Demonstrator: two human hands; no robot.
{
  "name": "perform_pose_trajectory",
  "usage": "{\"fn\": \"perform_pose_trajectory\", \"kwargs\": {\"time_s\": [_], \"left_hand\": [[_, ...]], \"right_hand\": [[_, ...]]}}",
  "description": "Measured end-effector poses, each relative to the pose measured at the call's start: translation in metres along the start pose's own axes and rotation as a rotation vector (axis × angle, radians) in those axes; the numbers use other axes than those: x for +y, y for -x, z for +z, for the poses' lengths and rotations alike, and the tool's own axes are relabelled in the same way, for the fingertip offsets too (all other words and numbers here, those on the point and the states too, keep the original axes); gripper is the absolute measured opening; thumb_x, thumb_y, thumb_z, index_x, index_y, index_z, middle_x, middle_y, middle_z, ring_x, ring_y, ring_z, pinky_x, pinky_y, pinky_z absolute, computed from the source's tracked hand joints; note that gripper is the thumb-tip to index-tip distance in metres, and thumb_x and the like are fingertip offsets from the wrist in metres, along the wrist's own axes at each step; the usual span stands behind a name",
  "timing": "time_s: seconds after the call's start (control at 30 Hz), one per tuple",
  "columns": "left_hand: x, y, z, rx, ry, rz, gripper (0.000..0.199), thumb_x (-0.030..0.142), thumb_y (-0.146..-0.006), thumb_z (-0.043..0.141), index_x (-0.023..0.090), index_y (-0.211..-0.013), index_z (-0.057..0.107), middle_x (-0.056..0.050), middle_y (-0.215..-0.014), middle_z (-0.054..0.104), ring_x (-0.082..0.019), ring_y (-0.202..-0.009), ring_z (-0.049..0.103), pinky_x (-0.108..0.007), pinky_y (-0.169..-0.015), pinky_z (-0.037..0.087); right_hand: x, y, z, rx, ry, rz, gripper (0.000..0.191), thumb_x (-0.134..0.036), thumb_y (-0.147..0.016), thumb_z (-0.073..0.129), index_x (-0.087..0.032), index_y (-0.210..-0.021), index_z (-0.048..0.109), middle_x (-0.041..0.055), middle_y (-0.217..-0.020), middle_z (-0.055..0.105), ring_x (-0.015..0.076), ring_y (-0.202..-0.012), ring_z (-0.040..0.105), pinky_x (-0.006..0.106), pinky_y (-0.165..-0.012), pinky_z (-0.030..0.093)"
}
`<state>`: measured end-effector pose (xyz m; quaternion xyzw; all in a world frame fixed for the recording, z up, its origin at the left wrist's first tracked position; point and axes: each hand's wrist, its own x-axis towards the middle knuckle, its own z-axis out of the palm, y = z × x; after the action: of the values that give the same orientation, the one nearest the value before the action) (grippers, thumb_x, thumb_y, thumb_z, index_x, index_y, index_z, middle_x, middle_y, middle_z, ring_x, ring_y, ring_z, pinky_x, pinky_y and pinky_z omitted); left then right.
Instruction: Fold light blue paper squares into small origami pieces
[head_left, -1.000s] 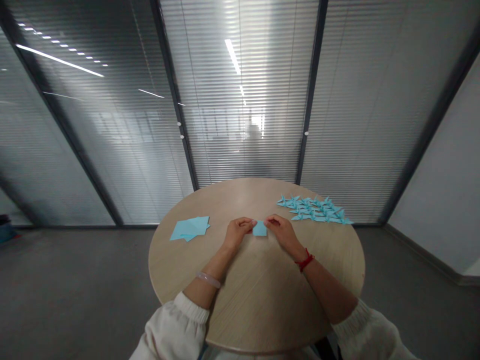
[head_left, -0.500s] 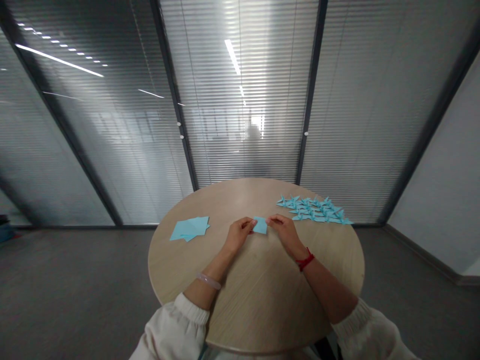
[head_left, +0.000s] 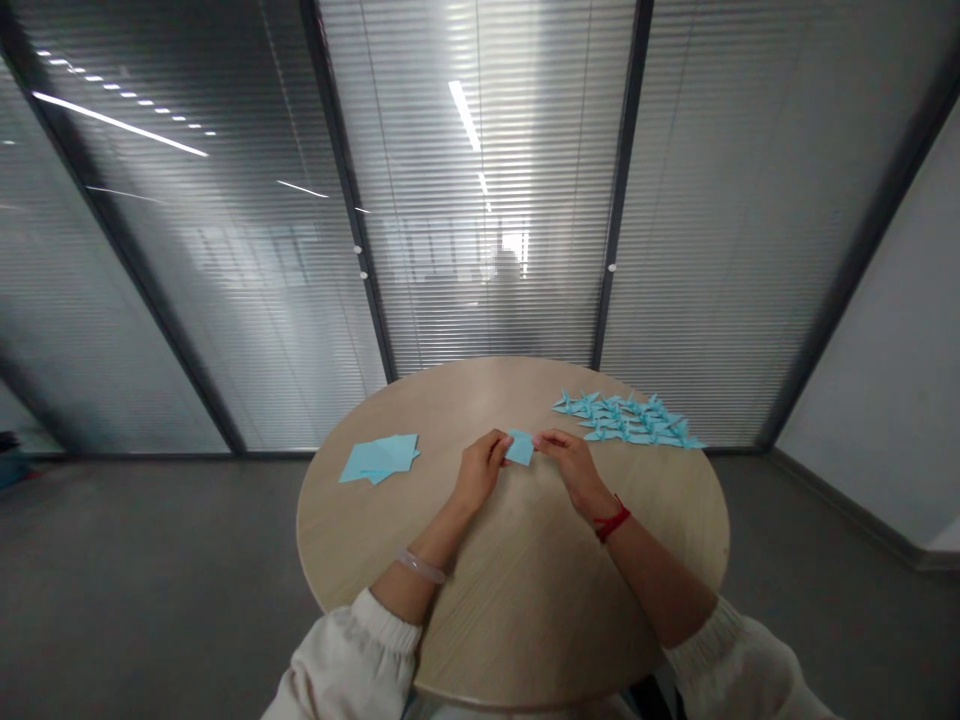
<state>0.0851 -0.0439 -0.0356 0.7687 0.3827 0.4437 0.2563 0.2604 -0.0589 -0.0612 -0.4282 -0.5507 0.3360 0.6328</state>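
Between my hands, just over the middle of the round wooden table [head_left: 540,580], is a small folded piece of light blue paper [head_left: 520,448]. My left hand [head_left: 480,472] pinches its left edge between thumb and fingers. At the paper's upper right corner, my right hand [head_left: 574,470] has its fingertips closed on the edge. Flat blue sheets [head_left: 381,456] lie overlapping on the table to the left. Several folded blue paper cranes [head_left: 634,420] stand in close rows at the right back.
Glass panels with blinds [head_left: 487,300] rise behind the table, divided by dark frames. A white wall [head_left: 885,380] stands at the right. Grey floor surrounds the table, and a dark blue object [head_left: 10,462] sits at the far left edge.
The small blue paper has turned slightly and its outline at the top and bottom looks different. My left hand has shifted a little, its fingers more bent. The sheets and cranes are unmoved.
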Motion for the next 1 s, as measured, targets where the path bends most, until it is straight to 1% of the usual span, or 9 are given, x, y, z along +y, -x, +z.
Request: {"fn": "perform_pose_trajectory", "kwargs": {"time_s": [0.13,0.3,0.43,0.57,0.67,0.77,0.9,1.0], "left_hand": [[-0.003,-0.001,0.0,0.005,-0.064,0.048,0.035,0.042,-0.09,0.042,0.018,-0.068,0.055,0.0,-0.062,0.056,-0.014,-0.061,0.05,-0.024,-0.062,0.036],[0.001,-0.002,-0.002,0.045,-0.12,0.081,0.034,0.037,-0.091,0.04,0.019,-0.064,0.05,0.0,-0.062,0.053,-0.014,-0.062,0.047,-0.024,-0.063,0.033],[0.0,-0.002,-0.003,0.011,-0.108,0.06,0.034,0.039,-0.091,0.039,0.019,-0.066,0.049,0.001,-0.062,0.052,-0.014,-0.062,0.047,-0.024,-0.063,0.034],[-0.003,-0.002,-0.004,-0.026,-0.064,0.051,0.036,0.042,-0.093,0.034,0.019,-0.07,0.048,0.002,-0.063,0.05,-0.014,-0.062,0.047,-0.025,-0.063,0.034],[-0.005,-0.002,-0.003,0.018,-0.088,0.054,0.037,0.044,-0.094,0.034,0.02,-0.068,0.045,0.001,-0.063,0.049,-0.014,-0.061,0.045,-0.025,-0.061,0.034],[-0.007,-0.002,-0.003,0.048,-0.152,0.057,0.036,0.041,-0.094,0.035,0.02,-0.065,0.043,0.001,-0.063,0.049,-0.014,-0.059,0.044,-0.026,-0.06,0.032],[-0.007,-0.003,-0.003,0.032,-0.245,0.068,0.033,0.036,-0.094,0.034,0.02,-0.067,0.045,0.001,-0.061,0.049,-0.014,-0.058,0.045,-0.025,-0.059,0.031],[-0.006,-0.003,-0.004,0.015,-0.292,0.086,0.032,0.034,-0.095,0.034,0.019,-0.068,0.046,0.001,-0.061,0.05,-0.014,-0.057,0.045,-0.025,-0.058,0.031]], "right_hand": [[-0.002,0.001,0.001,0.001,-0.006,0.017,0.023,-0.042,-0.071,0.068,-0.019,-0.075,0.071,0.003,-0.079,0.07,0.02,-0.078,0.062,0.032,-0.077,0.047],[-0.002,0.001,0.001,-0.054,0.0,0.033,0.023,-0.041,-0.072,0.068,-0.018,-0.076,0.07,0.0036,-0.078,0.07,0.02,-0.077,0.062,0.031,-0.076,0.047],[0.001,-0.001,0.0,-0.065,0.044,0.028,0.024,-0.041,-0.073,0.065,-0.018,-0.076,0.069,0.0036,-0.077,0.069,0.0199,-0.076,0.061,0.031,-0.073,0.047],[0.001,-0.001,0.001,-0.075,0.053,0.024,0.021,-0.039,-0.073,0.065,-0.018,-0.074,0.068,0.0017,-0.074,0.068,0.0183,-0.072,0.06,0.029,-0.071,0.045],[-0.002,0.001,0.003,-0.118,0.038,0.042,0.02,-0.038,-0.072,0.066,-0.018,-0.073,0.068,0.0008,-0.073,0.067,0.0173,-0.07,0.059,0.028,-0.069,0.044],[-0.006,0.004,0.005,-0.178,0.033,0.061,0.02,-0.037,-0.073,0.066,-0.017,-0.073,0.068,0.0007,-0.074,0.066,0.0167,-0.071,0.058,0.027,-0.069,0.043],[-0.009,0.004,0.005,-0.26,0.03,0.114,0.024,-0.04,-0.072,0.066,-0.016,-0.075,0.068,0.0008,-0.074,0.065,0.0163,-0.072,0.058,0.027,-0.068,0.042],[-0.012,0.005,0.005,-0.295,0.004,0.15,0.027,-0.041,-0.071,0.067,-0.015,-0.076,0.068,0.001,-0.075,0.066,0.0163,-0.073,0.058,0.027,-0.07,0.042]]}}
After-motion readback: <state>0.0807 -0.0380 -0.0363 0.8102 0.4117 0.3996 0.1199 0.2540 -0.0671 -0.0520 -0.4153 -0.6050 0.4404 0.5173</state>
